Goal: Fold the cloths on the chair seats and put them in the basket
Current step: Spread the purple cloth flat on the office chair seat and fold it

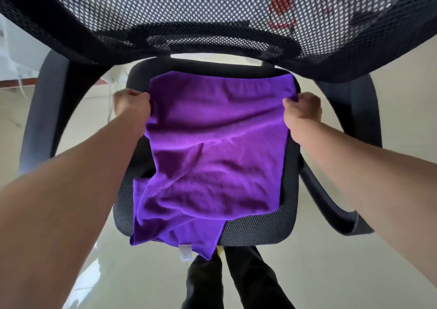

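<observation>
Left hand at 9 o'clock, right hand at 3, both clamped on cloth edges. Near corner overhangs seat; risk: uneven pull, crooked fold.

— What's on the seat?
— A purple cloth, rumpled, its near corner hanging over the front edge at 6 o'clock.
— And the hands?
— Left hand pinches the edge at 9 o'clock, right hand at 3 o'clock. Mesh backrest at 12.
</observation>
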